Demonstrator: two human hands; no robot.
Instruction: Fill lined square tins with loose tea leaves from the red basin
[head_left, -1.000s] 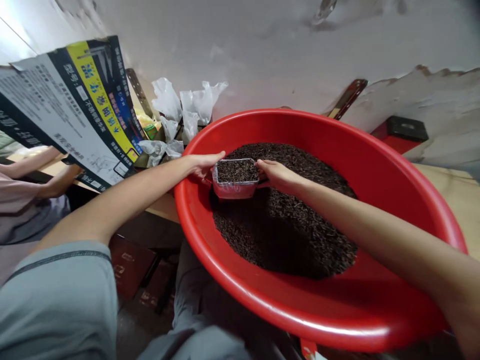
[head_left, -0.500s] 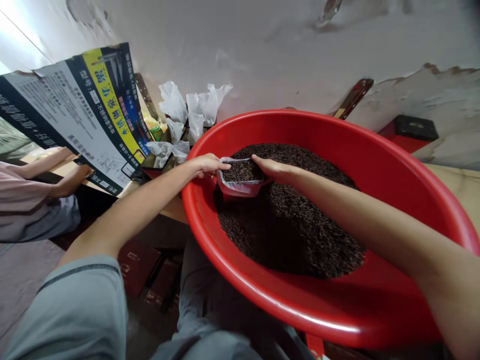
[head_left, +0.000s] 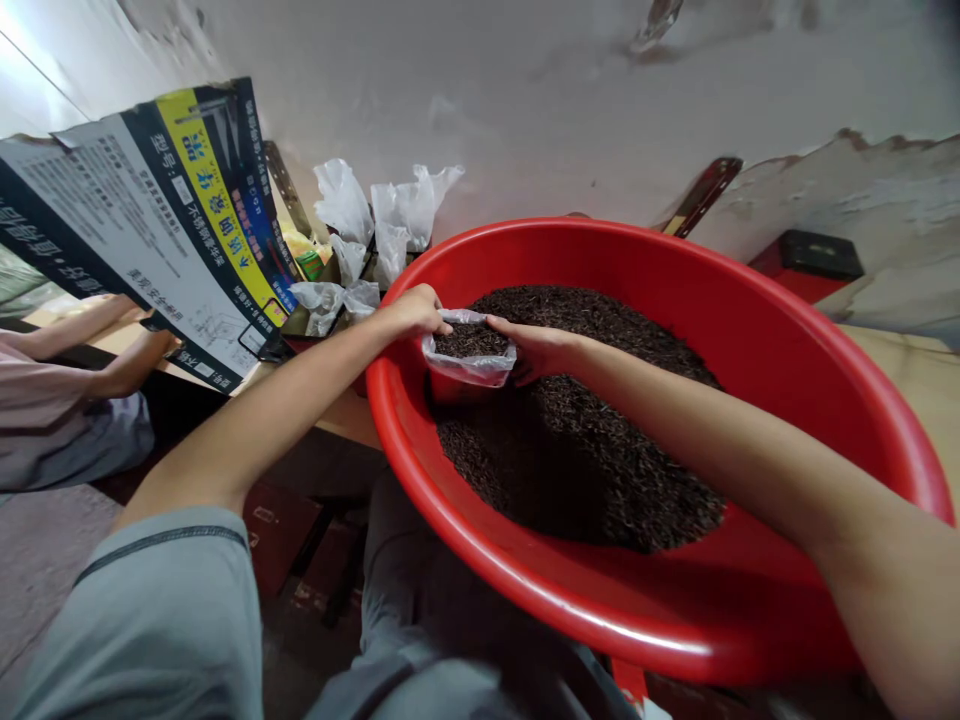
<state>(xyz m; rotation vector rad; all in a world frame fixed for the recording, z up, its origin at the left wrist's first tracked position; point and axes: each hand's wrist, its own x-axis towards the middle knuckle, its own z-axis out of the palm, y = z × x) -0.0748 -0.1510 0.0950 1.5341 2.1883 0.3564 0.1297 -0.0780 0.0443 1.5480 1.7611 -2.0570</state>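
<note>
A clear plastic bag (head_left: 480,373) filled with dark, dry, tea-like leaves is held inside the left part of a large red tub (head_left: 420,500). Red shows below the bag, seemingly a box it lines. My left hand (head_left: 417,312) is closed on the bag's left edge, thumb over the rim. On the opposite side, my right hand (head_left: 538,350) grips the right edge, with its thumb at the far corner and fingers lower down. More of the loose dark leaves (head_left: 622,430) cover the tub's floor beneath and to the right.
Several boxes with upright plastic bags (head_left: 345,205) stand left of the tub by the wall. A large printed cardboard panel (head_left: 195,230) leans farther left, partly hiding another person's arms (head_left: 135,365). A black-topped red box (head_left: 817,258) sits at the right.
The filled bag has shifted slightly left and tilts more toward me. Both hands have moved left with it, and my right fingers now spread lower along its side.
</note>
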